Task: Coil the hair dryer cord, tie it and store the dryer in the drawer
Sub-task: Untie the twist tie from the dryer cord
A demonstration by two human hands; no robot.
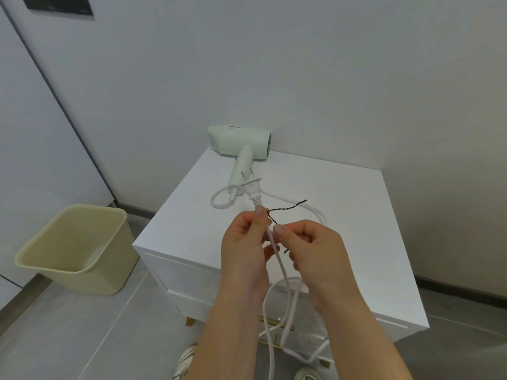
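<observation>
L hand [244,242] pinches white cord [283,270] below plug [253,191]; R hand [315,248] pinches black twist tie [288,208], dryer [238,142] behind.

Beige plastic bin [105,270] on grey tiled floor [82,338], white wall [301,64], dark panel [60,4] top left

Forearms reach forward, left hand [244,242] pinching the cord [277,259], right hand [312,248] pinching the black tie [288,209] close beside
</observation>
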